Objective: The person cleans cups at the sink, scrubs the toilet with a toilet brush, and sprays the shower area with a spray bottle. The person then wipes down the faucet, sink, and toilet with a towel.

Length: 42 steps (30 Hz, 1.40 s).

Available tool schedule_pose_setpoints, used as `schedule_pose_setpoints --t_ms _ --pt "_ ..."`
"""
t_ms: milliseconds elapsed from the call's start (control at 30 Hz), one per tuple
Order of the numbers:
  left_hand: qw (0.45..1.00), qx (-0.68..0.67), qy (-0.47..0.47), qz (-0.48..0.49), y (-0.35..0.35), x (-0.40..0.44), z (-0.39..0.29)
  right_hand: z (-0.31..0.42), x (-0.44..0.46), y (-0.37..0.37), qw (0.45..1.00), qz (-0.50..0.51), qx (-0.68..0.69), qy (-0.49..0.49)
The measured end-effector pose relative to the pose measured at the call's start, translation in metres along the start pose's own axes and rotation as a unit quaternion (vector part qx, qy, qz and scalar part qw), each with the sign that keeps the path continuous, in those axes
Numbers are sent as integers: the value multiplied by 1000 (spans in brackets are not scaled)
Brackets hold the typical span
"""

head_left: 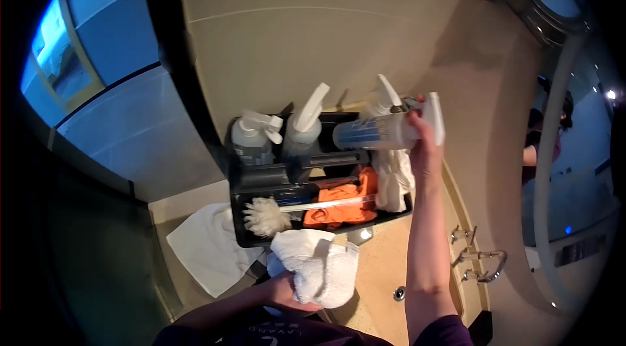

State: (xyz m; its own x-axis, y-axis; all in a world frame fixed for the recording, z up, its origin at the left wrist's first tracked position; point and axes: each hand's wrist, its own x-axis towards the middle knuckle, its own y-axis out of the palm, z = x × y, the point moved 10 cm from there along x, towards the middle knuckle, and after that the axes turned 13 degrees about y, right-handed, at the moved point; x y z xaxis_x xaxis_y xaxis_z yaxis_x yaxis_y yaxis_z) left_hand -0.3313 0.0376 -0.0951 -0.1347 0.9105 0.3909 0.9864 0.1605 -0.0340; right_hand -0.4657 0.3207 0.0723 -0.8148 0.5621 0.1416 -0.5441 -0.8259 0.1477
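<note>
My right hand (425, 137) is clamped around the neck of a spray bottle (375, 132), held nearly horizontal over the right rear of the black caddy (259, 178). My left hand (293, 294), well apart, grips a white cloth (326, 268) at the caddy's near side. A brush (264, 217) lies across the orange cloth (342, 215) inside.

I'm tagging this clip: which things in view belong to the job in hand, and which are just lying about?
Apparently in use:
bunched white cloth in the left hand
spray bottle in the right hand
black caddy

Apparently idle:
spread white cloth beside the caddy
orange cloth and brush inside it
</note>
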Motion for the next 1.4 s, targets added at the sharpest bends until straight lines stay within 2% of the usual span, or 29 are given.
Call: schedule_pose_setpoints --t_ms 67,133,167,200,267,300,333,367,400,433,467,567,600,667,767,800,867,933,1000,1100,1133,1167,1200,1267,1400 --pt "997 78 15 16 1 1 -1 49 -28 -22 998 -15 43 -33" --pt "998 34 -57 -17 -4 0 5 112 -61 -36 985 60 25 -161" --pt "998 57 -13 32 1 7 -2 132 -81 -49 982 58 22 -178" --pt "998 48 -21 39 5 4 4 151 -103 -63 976 63 43 -205" --pt "991 112 46 54 4 20 -21 175 -155 -99 954 106 97 -261" --pt "996 84 25 35 2 22 -22 182 -182 -122 956 55 85 -275" --pt "998 56 -2 18 1 23 -21 187 -207 -144 957 15 80 -279" --pt "998 -51 -47 -12 3 23 -19 183 -227 -161 965 22 99 -241" --pt "997 -10 -68 -16 4 13 -13 178 -247 -175 971 28 122 -202" --pt "993 -42 -106 -11 9 11 -5 174 -269 -184 975 10 115 -192" --pt "987 -72 -146 -7 14 10 1 170 -295 -203 974 -22 111 -194" --pt "978 -50 -205 -5 26 -2 19 171 -364 -229 968 -98 74 -219" --pt "982 -50 -184 -18 31 5 12 172 -384 -238 962 -130 60 -235" --pt "979 -33 -188 65 46 4 21 178 -410 -241 948 -126 57 -286" --pt "977 -79 -196 37 62 13 16 172 -445 -252 948 -62 116 -289" --pt "975 -85 -200 50 67 14 16 170 -452 -248 945 23 171 -277" --pt "973 -91 -201 66 73 17 19 162 -467 -256 956 -59 143 -250" --pt "973 -82 -210 54 75 15 22 136 -479 -266 942 -252 152 -160" --pt "979 -28 -190 67 75 17 19 116 -472 -254 915 -403 -29 3" --pt "972 -70 -217 64 84 20 15 78 -448 -253 864 -447 -215 92" --pt "974 -12 -205 102 83 17 21 62 -444 -258 834 -462 -275 125" --pt "971 -5 -220 91 81 13 24 52 -440 -261 808 -478 -314 144" --pt "969 3 -236 79 80 11 26 44 -437 -264 789 -491 -338 146" --pt "975 -8 -210 74 84 18 18 33 -430 -268 756 -501 -386 169" --pt "975 -11 -213 67 84 17 15 19 -428 -273 724 -547 -379 183"
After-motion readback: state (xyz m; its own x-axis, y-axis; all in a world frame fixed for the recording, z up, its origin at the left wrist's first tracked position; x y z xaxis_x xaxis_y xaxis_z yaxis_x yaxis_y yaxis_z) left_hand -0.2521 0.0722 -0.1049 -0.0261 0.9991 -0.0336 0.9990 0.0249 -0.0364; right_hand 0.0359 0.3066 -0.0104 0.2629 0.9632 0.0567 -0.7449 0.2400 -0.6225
